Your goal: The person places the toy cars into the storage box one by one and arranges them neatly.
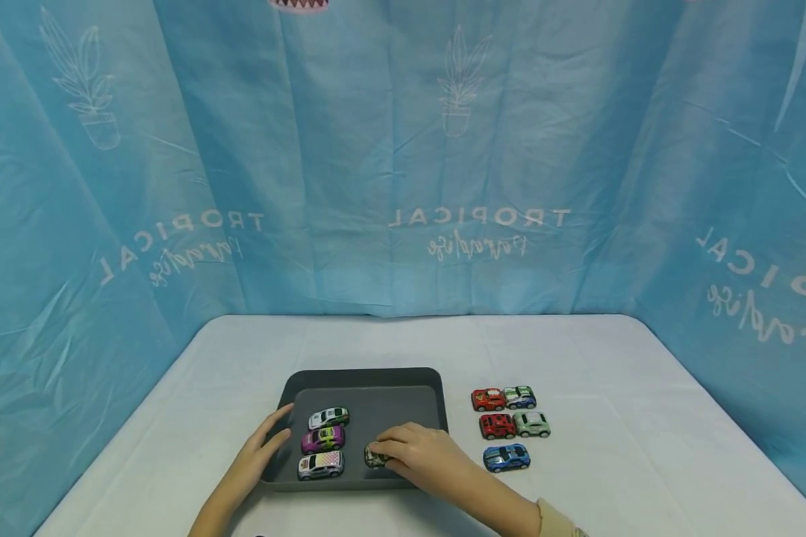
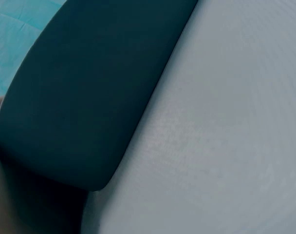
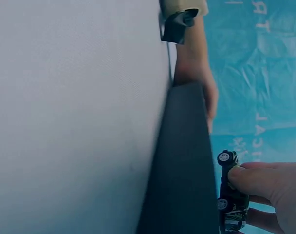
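Observation:
A dark grey tray [image 1: 389,406] lies on the white table. My right hand [image 1: 425,455] pinches a camouflage toy car [image 1: 375,456] over the tray's front middle; in the right wrist view the same toy car [image 3: 235,214] shows its wheels beside the tray's wall. Whether it touches the tray's floor I cannot tell. At the tray's left rim rests my left hand [image 1: 258,447], fingers loosely extended. Inside the tray, toward its left, a white-and-green car [image 1: 328,418], a purple car [image 1: 323,440] and a white car [image 1: 321,465] stand in a column.
To the tray's right on the table [image 1: 611,447] are a red car [image 1: 487,400], a white-blue-green car [image 1: 520,397], a red-and-black car [image 1: 498,426], a pale green car [image 1: 532,424] and a blue car [image 1: 507,457]. A blue curtain [image 1: 349,164] surrounds the table's back and sides.

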Demonstrator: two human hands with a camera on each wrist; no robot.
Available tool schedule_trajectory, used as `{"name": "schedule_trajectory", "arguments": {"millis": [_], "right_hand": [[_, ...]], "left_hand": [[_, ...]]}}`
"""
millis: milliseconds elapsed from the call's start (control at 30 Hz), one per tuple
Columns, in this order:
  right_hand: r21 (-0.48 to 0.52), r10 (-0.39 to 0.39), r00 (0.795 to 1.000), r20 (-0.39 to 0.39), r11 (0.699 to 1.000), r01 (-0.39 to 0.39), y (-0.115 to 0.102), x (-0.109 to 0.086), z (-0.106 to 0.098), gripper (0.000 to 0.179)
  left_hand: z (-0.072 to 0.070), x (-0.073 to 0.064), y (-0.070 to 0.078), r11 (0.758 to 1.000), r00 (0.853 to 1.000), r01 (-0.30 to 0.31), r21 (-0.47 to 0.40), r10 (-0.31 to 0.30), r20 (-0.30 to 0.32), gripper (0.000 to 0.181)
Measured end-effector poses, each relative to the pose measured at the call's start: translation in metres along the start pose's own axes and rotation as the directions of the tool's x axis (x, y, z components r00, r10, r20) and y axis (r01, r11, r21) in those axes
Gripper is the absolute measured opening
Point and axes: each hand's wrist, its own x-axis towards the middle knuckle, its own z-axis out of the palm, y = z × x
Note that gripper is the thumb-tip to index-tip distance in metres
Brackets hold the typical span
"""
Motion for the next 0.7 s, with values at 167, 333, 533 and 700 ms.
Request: {"name": "schedule_trajectory", "arguments": {"millis": [167,333,533,700], "right_hand": [[0.034,0.018,0.997,0.07,0.999,-0.02,-0.004,0.006,0.012,0.03],[0.064,0.043,0.985,0.169,0.997,-0.054,-0.005,0.013,0.02,0.029],[0.075,0.077,0.966,0.246,0.992,-0.098,-0.003,0.019,0.026,0.029],[0.094,0.083,0.956,0.283,0.989,-0.114,-0.002,0.023,0.029,0.026]], "left_hand": [[0.0,0.0,-0.001,1.0,1.0,-0.009,0.009,0.009,-0.002,0.055],[0.0,0.001,-0.001,1.0,1.0,-0.009,0.011,0.009,-0.007,0.055],[0.0,0.001,0.0,1.0,1.0,0.001,0.007,-0.001,-0.002,0.055],[0.0,0.001,0.0,1.0,1.0,0.01,0.027,-0.009,-0.01,0.055]]}}
